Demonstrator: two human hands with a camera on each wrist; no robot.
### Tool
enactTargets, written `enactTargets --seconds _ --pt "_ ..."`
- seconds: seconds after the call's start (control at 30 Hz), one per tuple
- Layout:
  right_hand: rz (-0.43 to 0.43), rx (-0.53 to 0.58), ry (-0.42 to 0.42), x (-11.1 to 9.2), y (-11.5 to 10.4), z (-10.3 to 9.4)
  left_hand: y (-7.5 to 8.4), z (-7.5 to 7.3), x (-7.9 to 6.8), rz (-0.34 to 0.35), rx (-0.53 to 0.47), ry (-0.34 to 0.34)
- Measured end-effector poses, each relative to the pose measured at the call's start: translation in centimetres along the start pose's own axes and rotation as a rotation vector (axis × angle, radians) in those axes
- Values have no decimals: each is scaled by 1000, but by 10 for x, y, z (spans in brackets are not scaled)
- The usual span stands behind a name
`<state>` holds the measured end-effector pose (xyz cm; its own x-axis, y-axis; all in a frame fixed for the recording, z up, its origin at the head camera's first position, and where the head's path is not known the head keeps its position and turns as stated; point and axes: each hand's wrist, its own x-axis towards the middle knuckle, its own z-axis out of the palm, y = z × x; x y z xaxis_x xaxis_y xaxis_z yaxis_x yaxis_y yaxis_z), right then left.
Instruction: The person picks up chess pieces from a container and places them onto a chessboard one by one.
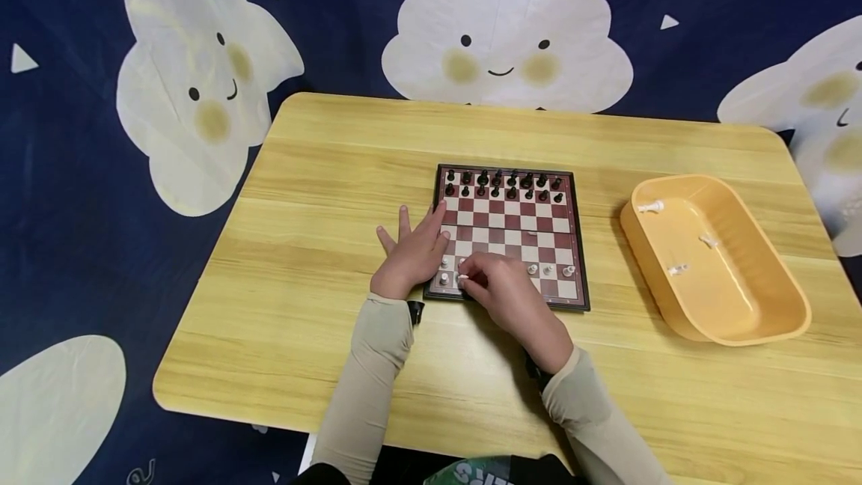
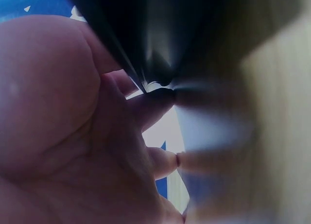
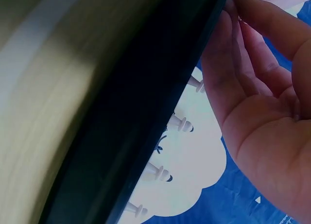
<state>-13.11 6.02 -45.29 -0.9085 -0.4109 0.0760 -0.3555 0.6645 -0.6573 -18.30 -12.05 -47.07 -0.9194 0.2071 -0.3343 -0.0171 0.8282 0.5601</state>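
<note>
A checkered chessboard [image 1: 505, 238] lies on the table, its far two rows filled with black chess pieces [image 1: 497, 180]. My left hand [image 1: 412, 254] rests over the board's left edge with its fingers spread; its palm [image 2: 53, 112] fills much of the left wrist view. My right hand [image 1: 508, 290] pinches a small white chess piece [image 1: 462, 280] between thumb and fingertips at the near left of the board. Beside it stands another white piece [image 1: 444, 279], with a white pawn [image 1: 444, 263] just behind. More white pawns [image 1: 548, 270] stand to the right; the right hand hides part of their row.
Right of the board, a yellow-orange plastic bin [image 1: 730, 320] holds a few white chess pieces [image 1: 678, 269] lying on their sides. The wooden table [image 1: 323, 208] has rounded corners. Behind it hangs a dark blue cloth [image 1: 343, 21] with white clouds.
</note>
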Motion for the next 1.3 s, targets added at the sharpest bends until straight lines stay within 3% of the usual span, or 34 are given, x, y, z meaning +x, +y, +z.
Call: enactTargets --seconds 1.03,1.3 --pt "3 9 -42 -3 1 -3 0 0 0 7 1 -2" --pt "-2 -40 -58 -3 1 -4 0 0 0 5 -4 -5"
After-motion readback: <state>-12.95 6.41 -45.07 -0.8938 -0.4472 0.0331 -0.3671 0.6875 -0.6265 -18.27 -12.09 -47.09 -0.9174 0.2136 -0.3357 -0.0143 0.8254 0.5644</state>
